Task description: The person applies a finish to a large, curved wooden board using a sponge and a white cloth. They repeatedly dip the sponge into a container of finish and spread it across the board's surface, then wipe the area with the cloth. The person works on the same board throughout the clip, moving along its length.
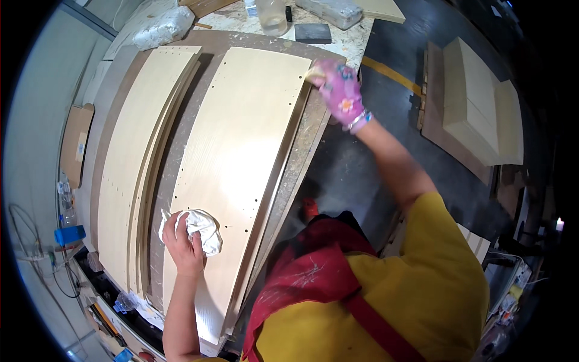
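A pale wood-coloured panel [235, 139] with small dark holes along its edges lies on top of another board on the workbench. My bare left hand [183, 248] is closed on a bunched white cloth [207, 231], which rests on the panel's near left part. At the far right corner, my right hand [341, 93], in a pink flowered glove, grips a small yellowish pad [314, 75] against the panel's edge. Motion blurs that hand, and I cannot make out the pad's exact kind. Left of the panel stands a stack of similar panels [142, 145].
At the bench's far end are a plastic-wrapped bundle [166, 28], a clear plastic container [272, 18], a dark grey block [313, 33] and a wrapped block [332, 11]. More stacked boards [470, 102] stand across the floor at right. A cardboard piece [77, 145] leans at left.
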A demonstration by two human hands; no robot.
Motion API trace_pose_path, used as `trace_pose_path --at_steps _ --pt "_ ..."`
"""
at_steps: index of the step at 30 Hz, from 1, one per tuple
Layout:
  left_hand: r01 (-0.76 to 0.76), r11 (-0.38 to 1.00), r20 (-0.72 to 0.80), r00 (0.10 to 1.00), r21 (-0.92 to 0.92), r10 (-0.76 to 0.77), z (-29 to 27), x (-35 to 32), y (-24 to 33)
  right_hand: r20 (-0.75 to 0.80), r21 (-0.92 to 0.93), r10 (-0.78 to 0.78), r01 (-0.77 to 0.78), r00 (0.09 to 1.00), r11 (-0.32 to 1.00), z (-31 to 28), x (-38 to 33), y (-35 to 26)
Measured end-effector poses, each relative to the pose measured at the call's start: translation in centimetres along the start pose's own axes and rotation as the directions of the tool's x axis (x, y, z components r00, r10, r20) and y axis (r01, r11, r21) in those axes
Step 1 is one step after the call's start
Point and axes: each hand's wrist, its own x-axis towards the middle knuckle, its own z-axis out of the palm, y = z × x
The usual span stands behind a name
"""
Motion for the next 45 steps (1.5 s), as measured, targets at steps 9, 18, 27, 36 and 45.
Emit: trace_pose_path --at_steps 9,18,27,36,45 --pt "-0.029 0.999 -0.017 0.999 -0.018 0.028 0.0 0.4 0.0 0.052 0.079 -0.145 0.141 0.988 0.987 -0.9 0.0 -0.3" --pt "-0.021 1.000 -0.026 0.999 0.005 0.021 0.0 0.1 0.1 0.081 0.157 -0.125 0.111 0.989 0.981 -2.1 -0.6 -2.1" --pt "0.011 1.000 -0.015 1.000 0.017 -0.011 -0.3 -0.1 0.3 -0.053 0.365 0.108 -0.082 0.993 0.928 -1.6 2.8 1.7" --pt "0.044 0.998 -0.021 0.999 0.039 -0.043 -0.3 0.3 0.5 0.428 0.888 0.109 -0.440 0.897 0.133 -3.3 3.5 -4.1" --pt "0.248 0.968 -0.107 0.962 -0.042 -0.251 0.0 5.1 0.8 0.366 0.824 -0.239 -0.193 0.899 0.533 -5.8 -0.1 -10.7"
